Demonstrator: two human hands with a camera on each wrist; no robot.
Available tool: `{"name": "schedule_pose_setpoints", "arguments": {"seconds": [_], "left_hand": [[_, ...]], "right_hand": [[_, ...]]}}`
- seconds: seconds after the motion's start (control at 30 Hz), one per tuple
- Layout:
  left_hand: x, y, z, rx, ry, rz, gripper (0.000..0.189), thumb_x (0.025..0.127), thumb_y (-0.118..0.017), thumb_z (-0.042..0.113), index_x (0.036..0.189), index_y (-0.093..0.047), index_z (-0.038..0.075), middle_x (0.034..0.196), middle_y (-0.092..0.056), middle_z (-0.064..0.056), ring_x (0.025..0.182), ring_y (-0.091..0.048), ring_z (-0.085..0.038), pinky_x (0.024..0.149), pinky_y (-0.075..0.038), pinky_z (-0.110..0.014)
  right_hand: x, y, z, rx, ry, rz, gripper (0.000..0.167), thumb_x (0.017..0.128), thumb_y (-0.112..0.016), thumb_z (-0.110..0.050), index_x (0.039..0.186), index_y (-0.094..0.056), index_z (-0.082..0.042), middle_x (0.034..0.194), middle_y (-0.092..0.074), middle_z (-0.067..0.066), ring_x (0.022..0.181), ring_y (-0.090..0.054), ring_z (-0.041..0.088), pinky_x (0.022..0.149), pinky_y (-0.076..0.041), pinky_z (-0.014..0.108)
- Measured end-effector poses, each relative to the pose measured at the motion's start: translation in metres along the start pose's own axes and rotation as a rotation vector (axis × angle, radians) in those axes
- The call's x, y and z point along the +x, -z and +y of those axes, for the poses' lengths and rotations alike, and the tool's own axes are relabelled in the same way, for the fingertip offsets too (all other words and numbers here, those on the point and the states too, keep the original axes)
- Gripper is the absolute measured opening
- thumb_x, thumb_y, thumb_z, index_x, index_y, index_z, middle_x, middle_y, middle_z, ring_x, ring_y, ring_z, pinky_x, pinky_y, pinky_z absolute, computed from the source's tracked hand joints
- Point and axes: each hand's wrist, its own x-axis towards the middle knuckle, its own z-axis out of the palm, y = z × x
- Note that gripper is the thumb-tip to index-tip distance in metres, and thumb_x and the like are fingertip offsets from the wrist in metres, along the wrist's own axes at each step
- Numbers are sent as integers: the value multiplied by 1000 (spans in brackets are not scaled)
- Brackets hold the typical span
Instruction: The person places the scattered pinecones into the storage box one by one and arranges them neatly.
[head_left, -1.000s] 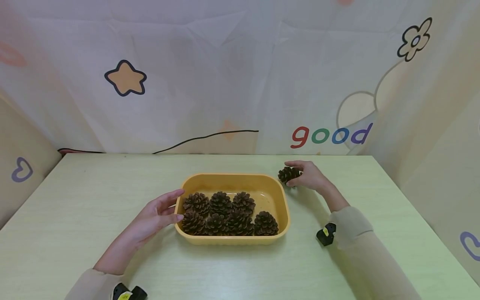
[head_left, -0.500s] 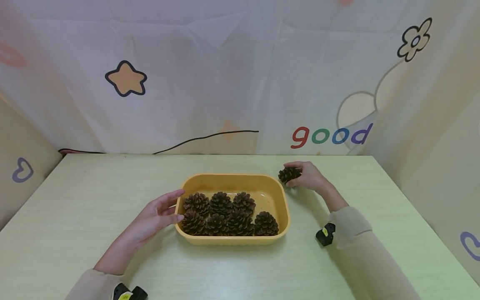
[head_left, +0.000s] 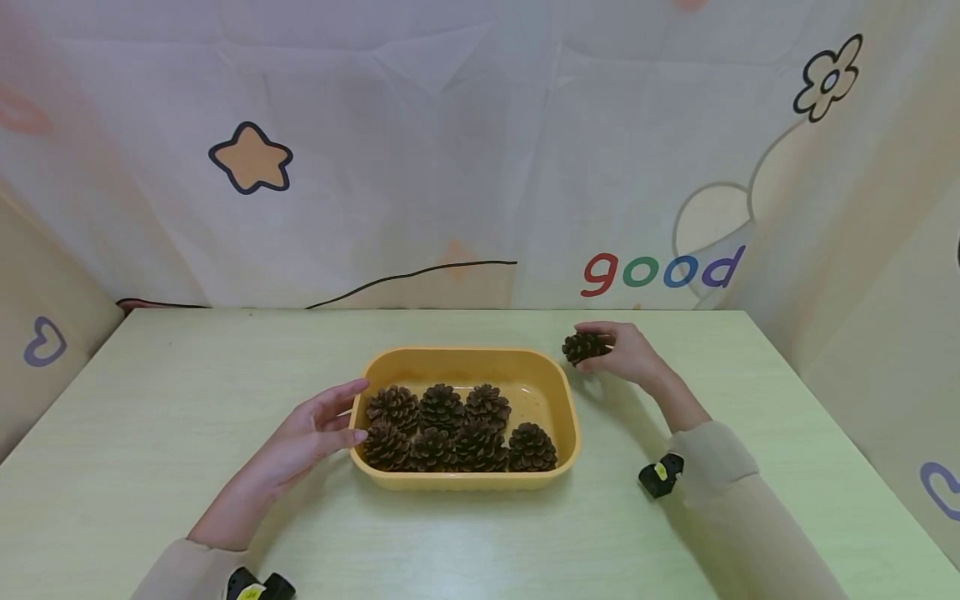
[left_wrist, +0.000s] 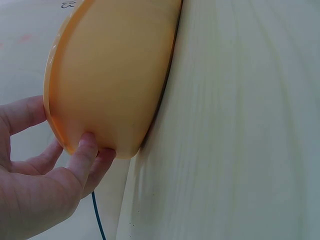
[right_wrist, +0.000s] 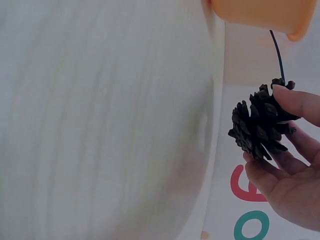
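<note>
In the head view a yellow plastic tub [head_left: 465,481] stands mid-table with several brown pine cones [head_left: 441,406] inside, mostly at its left and front. My left hand [head_left: 315,429] holds the tub's left end, thumb towards the near corner and fingers towards the far one. The left wrist view shows those fingers [left_wrist: 85,150] bent against the outer wall [left_wrist: 110,75]. Beyond the tub's right rear corner, my right hand [head_left: 630,354] grips another pine cone [head_left: 585,347]. The right wrist view has this cone [right_wrist: 260,122] between thumb and fingers, seemingly off the table.
A pale wooden table [head_left: 465,542] carries everything. Along its back edge hangs a printed cloth [head_left: 420,167] with a star and the word "good". Cloth also encloses both sides. Black cameras [head_left: 662,475] sit on both wrists.
My right hand has shifted slightly to the right, drawing the pine cone a little away from the tub's corner. The left hand, the tub and the cones in it stay put.
</note>
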Motion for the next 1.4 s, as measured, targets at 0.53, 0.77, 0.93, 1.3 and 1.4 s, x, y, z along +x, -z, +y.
{"name": "schedule_pose_setpoints", "arguments": {"seconds": [0.53,0.77,0.93,1.3,1.4], "left_hand": [[0,-1,1,-3,12,15,70,84,-61,3,143,-25,3,143,-24,-25,128,-29,-41,90,-43,-26],[1,-1,0,-7,12,13,69,84,-61,2,143,-24,3,144,-23,-25,129,-28,-42,91,-43,-28],[1,0,0,2,17,12,70,84,-61,3,143,-24,4,144,-23,-24,129,-27,-42,92,-42,-28],[1,0,-1,-1,16,9,70,84,-61,3,143,-24,3,144,-23,-25,128,-29,-42,89,-43,-25],[1,0,-1,-2,12,6,70,84,-61,3,143,-24,3,144,-23,-25,128,-29,-42,89,-43,-25]], "right_hand": [[-20,12,-1,113,14,48,59,79,-68,-8,132,-44,-2,134,-43,22,121,-41,42,93,-40,46],[-30,14,-7,164,53,56,58,79,-70,-9,131,-45,-1,130,-45,23,117,-46,41,90,-42,42],[-38,13,-15,169,61,67,59,79,-71,-12,131,-45,-2,130,-46,22,115,-49,41,88,-44,41],[-52,2,-30,204,97,56,60,78,-72,-19,130,-47,-3,126,-51,20,112,-52,37,86,-47,40],[-55,-3,-34,206,108,54,60,78,-72,-19,130,-47,-2,125,-52,19,114,-51,35,88,-46,39]]}}
